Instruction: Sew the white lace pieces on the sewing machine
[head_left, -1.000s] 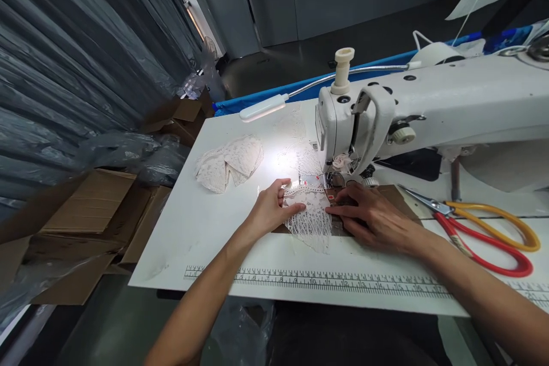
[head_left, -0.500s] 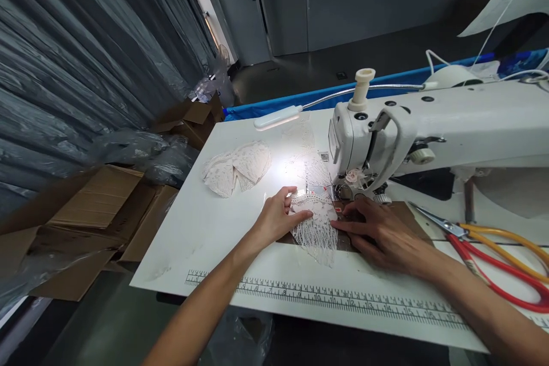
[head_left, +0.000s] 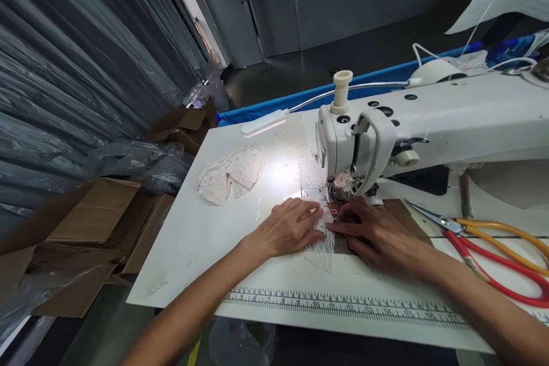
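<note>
Both hands lie flat and open on a piece of white lace (head_left: 319, 246) spread on the table (head_left: 206, 229) just in front of the sewing machine (head_left: 429, 120) needle. The left hand (head_left: 289, 231) presses its near-left part while the right hand (head_left: 377, 234) pins its right edge by the presser foot, neither grip closed, apparently keeping the lace taut and aligned. Scissors (head_left: 493, 254) lie to the right, a lace pile (head_left: 229, 174) to the left.
</note>
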`<state>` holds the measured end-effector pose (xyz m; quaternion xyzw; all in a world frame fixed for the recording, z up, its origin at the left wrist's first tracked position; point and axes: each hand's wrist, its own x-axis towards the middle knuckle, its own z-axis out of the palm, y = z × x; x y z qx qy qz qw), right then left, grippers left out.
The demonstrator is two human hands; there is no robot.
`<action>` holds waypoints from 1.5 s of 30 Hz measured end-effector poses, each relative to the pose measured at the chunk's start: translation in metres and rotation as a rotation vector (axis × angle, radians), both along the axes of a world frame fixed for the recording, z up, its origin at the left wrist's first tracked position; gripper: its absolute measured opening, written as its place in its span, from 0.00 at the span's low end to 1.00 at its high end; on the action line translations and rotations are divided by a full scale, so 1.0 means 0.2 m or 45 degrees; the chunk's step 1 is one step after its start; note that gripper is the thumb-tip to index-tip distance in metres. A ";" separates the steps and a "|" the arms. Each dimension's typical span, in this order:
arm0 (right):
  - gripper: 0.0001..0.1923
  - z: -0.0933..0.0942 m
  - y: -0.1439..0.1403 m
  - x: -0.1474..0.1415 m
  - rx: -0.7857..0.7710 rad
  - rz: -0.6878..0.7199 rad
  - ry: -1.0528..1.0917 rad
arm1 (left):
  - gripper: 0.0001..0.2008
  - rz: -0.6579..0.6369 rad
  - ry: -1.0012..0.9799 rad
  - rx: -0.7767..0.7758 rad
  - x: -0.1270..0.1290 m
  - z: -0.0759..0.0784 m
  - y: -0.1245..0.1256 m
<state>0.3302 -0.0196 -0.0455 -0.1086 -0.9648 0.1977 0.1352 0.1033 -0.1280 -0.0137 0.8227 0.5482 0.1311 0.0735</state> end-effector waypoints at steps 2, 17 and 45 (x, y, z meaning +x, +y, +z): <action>0.22 0.00 0.00 0.00 0.004 -0.003 -0.003 | 0.24 -0.051 0.051 -0.002 0.02 -0.01 0.03; 0.22 0.03 -0.05 -0.01 0.180 -0.049 0.032 | 0.36 -0.100 0.507 0.220 0.06 -0.05 0.04; 0.23 -0.05 0.00 0.00 0.245 -0.107 0.018 | 0.20 0.099 0.044 0.152 0.07 -0.10 0.10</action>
